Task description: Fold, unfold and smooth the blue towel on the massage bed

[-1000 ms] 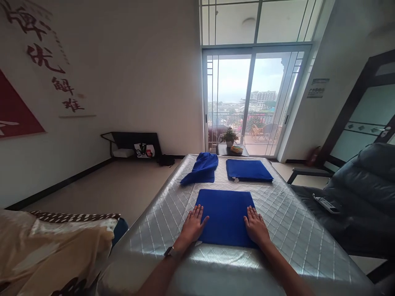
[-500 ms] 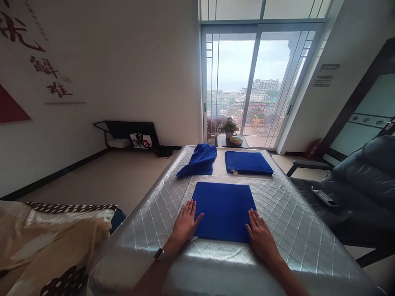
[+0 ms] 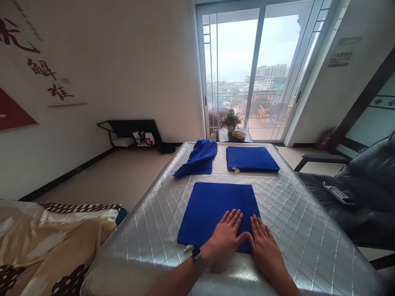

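A folded blue cloth (image 3: pixel 212 205) lies flat on the table, which has a silver quilted cover (image 3: pixel 154 230). My left hand (image 3: pixel 226 232) rests flat on the cloth's right part, fingers stretched out, with a dark watch on the wrist. Along the cloth's right edge my right hand (image 3: pixel 265 240) lies flat, its thumb close against the left thumb. A small white tag (image 3: pixel 189 247) sticks out at the cloth's near left corner. Farther back are a crumpled blue cloth (image 3: pixel 200 156) and a neatly folded blue stack (image 3: pixel 251 158) with a white tag.
To the right stands a dark armchair (image 3: pixel 367 197) with a remote-like device (image 3: pixel 339 193) on its seat. A patterned blanket (image 3: pixel 55 242) lies at the left. Beyond the table's far edge, a potted plant (image 3: pixel 231 120) stands before the glass sliding door (image 3: pixel 231 61).
My left hand has moved right, from the cloth's left edge to its right part beside my right hand. The right hand stays at the right edge. The view has shifted slightly.
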Demonstrator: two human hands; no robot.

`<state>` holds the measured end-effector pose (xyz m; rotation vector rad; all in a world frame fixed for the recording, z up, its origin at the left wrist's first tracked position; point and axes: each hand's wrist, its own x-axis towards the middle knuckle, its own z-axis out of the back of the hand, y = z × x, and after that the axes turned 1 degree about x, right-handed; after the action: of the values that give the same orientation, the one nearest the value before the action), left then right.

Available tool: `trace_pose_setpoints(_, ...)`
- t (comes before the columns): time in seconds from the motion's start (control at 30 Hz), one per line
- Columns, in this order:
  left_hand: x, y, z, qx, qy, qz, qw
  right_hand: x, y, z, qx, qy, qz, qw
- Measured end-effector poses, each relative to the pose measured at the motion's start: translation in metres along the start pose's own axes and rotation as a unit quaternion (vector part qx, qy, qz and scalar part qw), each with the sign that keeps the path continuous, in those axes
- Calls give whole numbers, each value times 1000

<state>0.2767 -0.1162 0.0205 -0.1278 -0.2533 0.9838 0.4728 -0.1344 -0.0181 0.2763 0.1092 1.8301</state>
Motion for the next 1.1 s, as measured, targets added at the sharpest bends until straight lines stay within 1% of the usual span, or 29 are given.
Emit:
trace_pose_setpoints(0.07, -26, 26, 7, 22, 12, 38, 999, 1, 3, 2, 0, 4, -6, 1000)
trace_pose_setpoints(0.13, -58, 53, 18, 41, 26, 95, 994, 1, 6, 4, 2, 3, -9, 1000)
trace_pose_setpoints(0.23, -109, 88, 34, 50, 46, 182, 981, 1, 5, 8, 4, -19, -2, 1000)
trace_pose_setpoints(0.27, -125, 96, 39, 52, 50, 200, 977, -1, 2, 10, 5, -34, 10, 999)
trace_pose_setpoints(0.33, -149, 105, 45, 58, 44, 214, 974, -7, -7, 17, 16, -66, 58, 996)
trace_pose_setpoints(0.4, -163, 105, 48, 63, 12, 206, 976, -16, -18, 28, 38, -80, 123, 989)
trace_pose_setpoints(0.47, -167, 97, 50, 58, -33, 189, 980, -26, -29, 41, 53, -67, 174, 981)
trace_pose_setpoints(0.53, -162, 84, 52, 40, -66, 170, 982, -34, -36, 54, 50, -51, 203, 977)
trace_pose_setpoints(0.6, -153, 70, 56, 20, -61, 153, 986, -38, -38, 63, 38, -49, 219, 974)
trace_pose_setpoints(0.67, -146, 61, 58, 7, -35, 151, 988, -39, -38, 66, 24, -65, 234, 970)
trace_pose_setpoints(0.73, -143, 58, 59, 2, -21, 159, 987, -39, -36, 66, 3, -89, 250, 964)
trace_pose_setpoints(0.8, -142, 58, 56, 3, -23, 168, 985, -37, -34, 64, -22, -110, 271, 956)
trace_pose_setpoints(0.87, -144, 61, 49, 13, -29, 170, 985, -34, -33, 62, -43, -128, 295, 946)
trace_pose_setpoints(0.97, -145, 68, 32, 36, -31, 168, 985, -29, -34, 65, -57, -158, 318, 933)
trace_pose_setpoints(1.03, -146, 74, 19, 53, -34, 166, 984, -25, -35, 73, -50, -163, 321, 932)
trace_pose_setpoints(1.1, -149, 83, 5, 73, -46, 157, 984, -20, -35, 86, -31, -151, 319, 935)
